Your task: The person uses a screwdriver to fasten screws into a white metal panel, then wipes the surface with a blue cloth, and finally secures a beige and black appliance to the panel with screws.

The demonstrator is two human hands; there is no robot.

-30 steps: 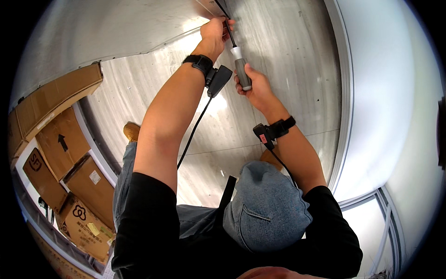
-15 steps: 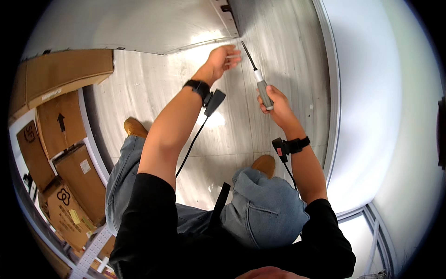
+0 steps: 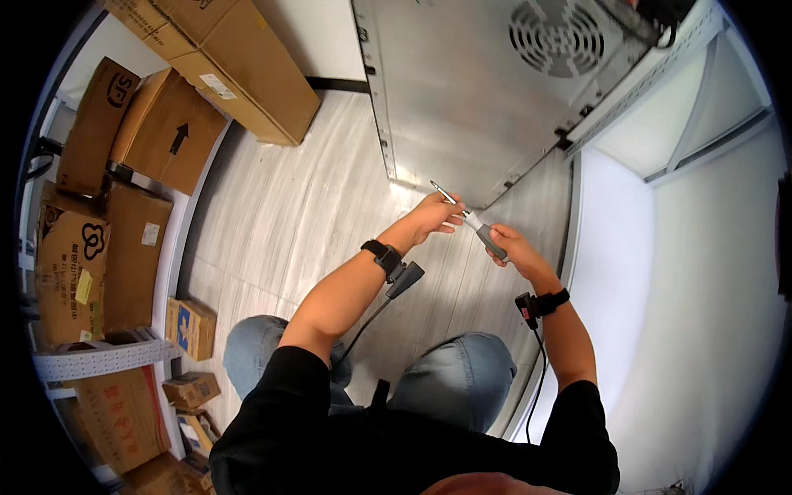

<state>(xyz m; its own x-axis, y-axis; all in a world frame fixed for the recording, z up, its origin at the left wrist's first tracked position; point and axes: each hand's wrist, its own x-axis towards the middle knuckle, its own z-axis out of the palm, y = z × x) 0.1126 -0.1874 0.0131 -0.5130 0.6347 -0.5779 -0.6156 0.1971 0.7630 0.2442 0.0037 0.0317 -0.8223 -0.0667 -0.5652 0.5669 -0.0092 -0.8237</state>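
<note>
Pale wood-grain floor (image 3: pixel 272 190) stretches between white shelving (image 3: pixel 107 360) and smooth white panelling (image 3: pixel 701 272).

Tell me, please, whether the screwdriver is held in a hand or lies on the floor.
Held: the right hand grips the screwdriver by its grey handle, with the shaft close to the left hand.

Your screwdriver (image 3: pixel 473 220) slants in front of you, grey handle (image 3: pixel 487 238) (white at the collar) toward your right, slim shaft (image 3: pixel 442 191) pointing away and leftward.
</note>
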